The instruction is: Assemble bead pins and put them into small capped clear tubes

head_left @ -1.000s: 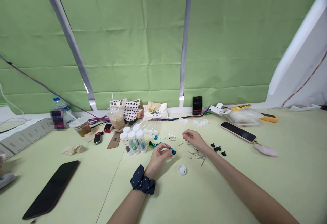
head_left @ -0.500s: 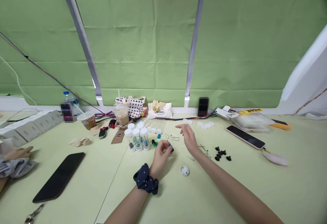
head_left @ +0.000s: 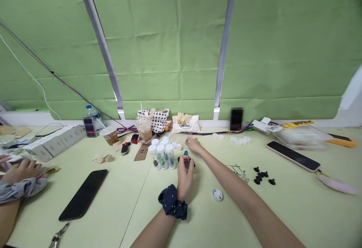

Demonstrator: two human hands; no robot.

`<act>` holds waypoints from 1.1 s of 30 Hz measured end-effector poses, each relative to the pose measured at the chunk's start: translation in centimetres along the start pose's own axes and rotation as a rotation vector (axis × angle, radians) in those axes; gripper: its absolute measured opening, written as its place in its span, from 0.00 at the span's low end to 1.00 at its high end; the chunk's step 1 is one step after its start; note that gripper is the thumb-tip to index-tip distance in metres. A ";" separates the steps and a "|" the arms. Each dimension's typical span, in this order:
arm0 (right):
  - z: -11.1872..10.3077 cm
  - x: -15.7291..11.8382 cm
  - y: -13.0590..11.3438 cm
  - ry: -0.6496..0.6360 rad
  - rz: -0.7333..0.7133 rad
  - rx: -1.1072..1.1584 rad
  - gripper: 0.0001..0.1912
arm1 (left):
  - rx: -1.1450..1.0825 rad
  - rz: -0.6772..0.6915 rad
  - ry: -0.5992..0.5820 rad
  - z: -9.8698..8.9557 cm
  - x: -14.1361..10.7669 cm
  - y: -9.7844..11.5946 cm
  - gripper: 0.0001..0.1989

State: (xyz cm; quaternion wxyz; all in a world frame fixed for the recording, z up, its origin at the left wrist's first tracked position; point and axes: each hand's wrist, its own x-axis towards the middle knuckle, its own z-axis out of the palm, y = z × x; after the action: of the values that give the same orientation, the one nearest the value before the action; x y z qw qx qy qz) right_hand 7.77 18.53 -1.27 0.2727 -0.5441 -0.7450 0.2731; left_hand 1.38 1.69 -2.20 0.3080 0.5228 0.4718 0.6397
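My left hand (head_left: 184, 182), with the dark dotted scrunchie (head_left: 172, 202) at its wrist, pinches a small blue part (head_left: 187, 164) between thumb and fingertips. The part is just above the counter (head_left: 203, 225), to the right of the cluster of white-capped clear tubes (head_left: 170, 160); my fingers hide most of its shape. My right hand (head_left: 194, 145) reaches past it, fingers half curled, near the white caps (head_left: 178, 146) behind the tubes. I cannot tell whether anything is in its grip.

I judge the blue part to be light, stiff and smooth, probably plastic, so it could slip out of a careless pinch; I'd take it by its outer edges, with just the pads and little force. The tubes look light and rigid, and being tall and narrow they would tip at a knock; I'd hold one round the middle or by its cap.

The thin bent metal rods (head_left: 239, 172) lie beyond my right forearm, hard and awkward to lift flat. The black knobs (head_left: 260, 177) offer their stems. The round white piece (head_left: 217, 194) suits a rim grip.
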 end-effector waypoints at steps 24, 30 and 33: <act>-5.2 -16.6 3.2 -0.102 -0.490 -0.039 0.08 | 0.049 0.180 0.030 -0.3 -0.4 2.5 0.09; -7.8 -17.8 1.8 0.093 -0.449 0.154 0.12 | 0.071 0.221 0.005 -0.4 -0.2 2.6 0.09; -8.7 -18.1 0.2 0.254 -0.441 0.190 0.20 | 0.098 0.254 -0.015 -0.3 -0.4 2.8 0.08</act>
State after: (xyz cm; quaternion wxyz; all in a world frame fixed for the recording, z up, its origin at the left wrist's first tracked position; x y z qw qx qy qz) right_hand 18.69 2.20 2.73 0.4667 -0.3704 -0.7764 0.2052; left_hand 1.46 0.22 0.28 0.2021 0.5974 0.4301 0.6460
